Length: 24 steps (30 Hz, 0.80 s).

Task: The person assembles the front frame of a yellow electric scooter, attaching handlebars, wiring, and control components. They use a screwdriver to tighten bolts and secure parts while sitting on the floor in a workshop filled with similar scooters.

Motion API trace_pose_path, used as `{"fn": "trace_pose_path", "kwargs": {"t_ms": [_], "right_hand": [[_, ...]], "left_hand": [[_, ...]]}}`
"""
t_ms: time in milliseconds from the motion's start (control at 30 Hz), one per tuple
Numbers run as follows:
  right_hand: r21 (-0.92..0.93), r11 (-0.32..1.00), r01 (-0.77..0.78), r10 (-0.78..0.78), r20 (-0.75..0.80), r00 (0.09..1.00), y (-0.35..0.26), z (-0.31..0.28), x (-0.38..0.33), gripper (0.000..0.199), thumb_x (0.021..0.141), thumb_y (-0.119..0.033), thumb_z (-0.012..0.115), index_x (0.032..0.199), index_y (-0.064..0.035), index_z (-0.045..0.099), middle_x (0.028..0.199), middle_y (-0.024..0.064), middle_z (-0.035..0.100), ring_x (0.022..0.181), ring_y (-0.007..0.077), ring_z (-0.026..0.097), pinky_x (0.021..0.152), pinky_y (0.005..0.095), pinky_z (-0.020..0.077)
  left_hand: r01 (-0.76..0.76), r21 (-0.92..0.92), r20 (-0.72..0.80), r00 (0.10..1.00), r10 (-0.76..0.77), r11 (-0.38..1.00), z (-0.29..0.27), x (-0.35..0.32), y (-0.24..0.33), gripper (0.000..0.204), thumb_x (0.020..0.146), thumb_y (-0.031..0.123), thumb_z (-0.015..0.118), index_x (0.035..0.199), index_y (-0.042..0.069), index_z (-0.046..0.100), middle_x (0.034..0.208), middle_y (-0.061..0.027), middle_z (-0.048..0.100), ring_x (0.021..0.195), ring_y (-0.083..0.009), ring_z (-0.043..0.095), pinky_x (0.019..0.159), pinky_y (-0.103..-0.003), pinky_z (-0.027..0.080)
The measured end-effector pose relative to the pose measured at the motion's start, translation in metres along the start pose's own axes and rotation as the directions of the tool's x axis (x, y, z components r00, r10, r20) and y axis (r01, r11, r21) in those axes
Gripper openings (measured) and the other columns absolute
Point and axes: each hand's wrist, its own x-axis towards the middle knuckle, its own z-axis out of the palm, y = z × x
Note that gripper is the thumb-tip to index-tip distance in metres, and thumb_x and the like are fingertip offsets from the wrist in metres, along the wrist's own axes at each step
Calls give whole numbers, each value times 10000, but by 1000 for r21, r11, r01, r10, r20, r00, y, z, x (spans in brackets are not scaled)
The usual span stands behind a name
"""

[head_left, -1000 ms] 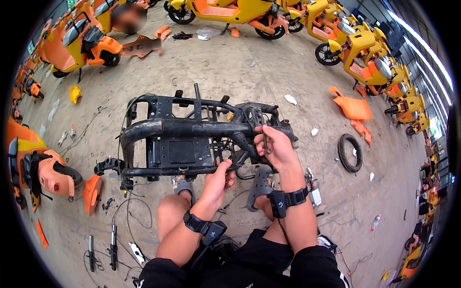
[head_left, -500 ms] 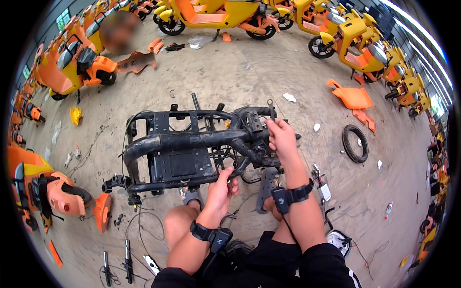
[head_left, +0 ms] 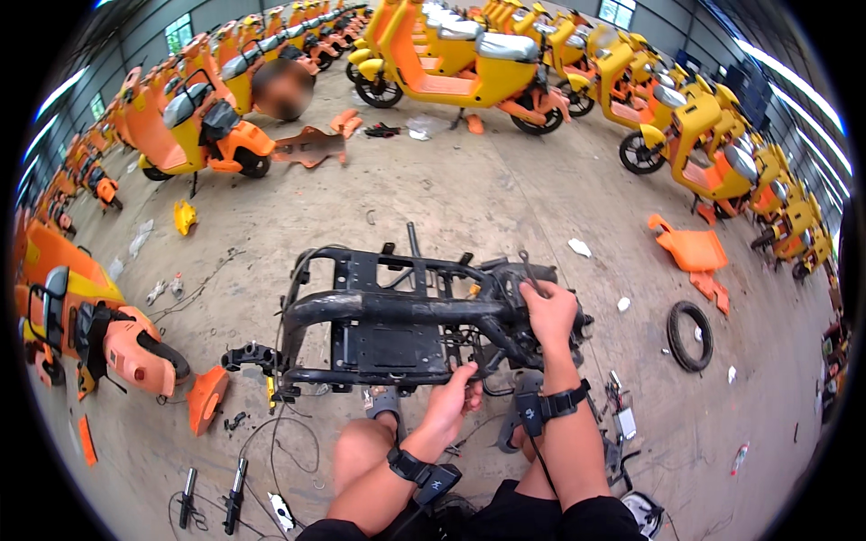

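Observation:
A black scooter frame [head_left: 397,308] lies across the floor in front of me, its thick main tube running left to right. My right hand [head_left: 552,317] is closed around a wrench [head_left: 530,270] at the frame's right end; the ring end sticks up past the fingers. Whether the other end sits on a bolt is hidden by the hand. Below it, my left hand [head_left: 448,404] has its fingers curled at the near lower rail of the frame, thumb resting on the tube. A black plate [head_left: 390,349] fills the frame's middle.
Rows of yellow-orange scooters [head_left: 451,72] stand behind and to both sides. A loose tyre [head_left: 690,336] and an orange body panel [head_left: 693,248] lie at right. Two shock absorbers [head_left: 235,494] and cables lie at lower left. Another person [head_left: 281,90] is far left.
My view has tilted up and turned left, so the frame and hands sit lower and further right. The wrench leans slightly more to the left; both hands keep their places on it and the frame.

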Motion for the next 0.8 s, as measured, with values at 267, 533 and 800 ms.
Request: {"fn": "trace_pose_path", "kwargs": {"t_ms": [267, 533, 800], "right_hand": [[104, 993, 63, -72, 79, 994, 7, -1, 4, 263, 792, -208, 741, 939, 9, 727, 675, 43, 665, 601, 66, 545, 568, 250, 434], [186, 980, -64, 15, 255, 967, -3, -27, -20, 282, 879, -136, 657, 1119, 12, 662, 727, 43, 618, 615, 98, 564, 574, 280, 451], [-168, 932, 321, -311, 83, 947, 9, -37, -14, 244, 855, -174, 646, 1083, -113, 705, 809, 108, 622, 732, 286, 608, 677, 364, 474]], "left_hand": [[-1, 0, -30, 1000, 1, 1000, 3, -3, 1, 209, 927, 276, 606, 859, 83, 563, 687, -29, 561, 563, -129, 493, 533, -288, 413], [-19, 3, -30, 999, 19, 1000, -1, -4, 0, 188, 929, 276, 604, 875, 101, 559, 685, -17, 564, 556, -115, 484, 530, -292, 411], [-28, 24, -54, 998, 29, 999, 5, -3, 2, 220, 922, 283, 605, 845, 82, 558, 679, -22, 559, 567, -123, 484, 544, -289, 419]]}}
